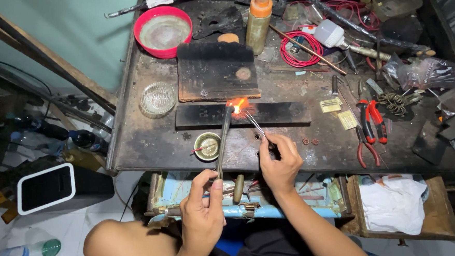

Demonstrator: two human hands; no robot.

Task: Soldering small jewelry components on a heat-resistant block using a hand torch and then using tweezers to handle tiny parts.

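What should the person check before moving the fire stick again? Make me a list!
1. Left hand grips the torch firmly: ok.
2. Flame lands on the dark strip block, not the bench: ok.
3. Right hand holds the tweezers with fingers back from the flame: ok.
4. The tiny piece at the tweezer tips is seated: cannot tell, glow hides it.
5. Red wire coil and plastic bottle stand apart from the flame: ok.
6. White cloth in the open drawer lies near the work: not ok.
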